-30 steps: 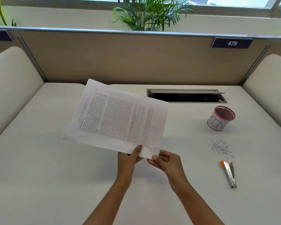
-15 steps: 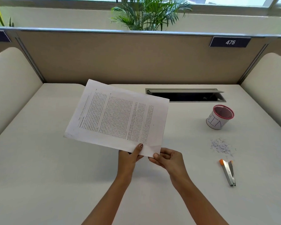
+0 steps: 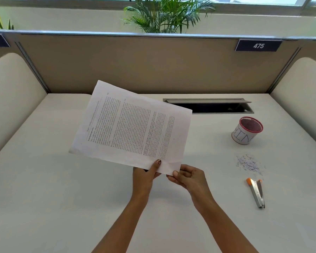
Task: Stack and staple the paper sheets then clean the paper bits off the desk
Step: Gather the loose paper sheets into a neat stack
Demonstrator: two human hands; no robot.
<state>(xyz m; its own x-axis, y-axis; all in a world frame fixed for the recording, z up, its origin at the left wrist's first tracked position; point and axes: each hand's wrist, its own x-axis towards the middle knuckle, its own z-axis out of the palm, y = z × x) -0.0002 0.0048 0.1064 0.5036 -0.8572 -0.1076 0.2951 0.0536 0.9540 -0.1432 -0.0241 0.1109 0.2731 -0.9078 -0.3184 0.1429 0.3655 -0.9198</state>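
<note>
- The white printed paper sheets were held up off the white bench, tilted, with the text running sideways to the person. How many sheets were in the hold could not be told.
- The left hand had its grip closed on the near edge of the sheets, thumb on top with a dark-painted nail and fingers hidden beneath.
- The right hand, just beside the left at its 3 o'clock, had its fingers curled and its grip pinched at the nearest corner of the sheets, the thumb tip touching that corner.
- From the two hands, the sheets spread towards 11 o'clock, and their far corner covered part of the bench's back edge.
- A scatter of small paper bits lay on the bench at 3 o'clock from the hands, well apart from them.
- A silver stapler with orange tips lay flat just beside the bits, at their 6 o'clock, its orange end pointing to 11 o'clock.
- A small white cup with a red mesh rim, lettered "BIN", stood upright at 12 o'clock from the bits.
- A grey rectangular cable slot was set in the bench at 11 o'clock from the cup, its lid raised.
- A tan partition closed off the back of the bench, bearing a dark plate numbered 475; a green palm plant showed above it.
</note>
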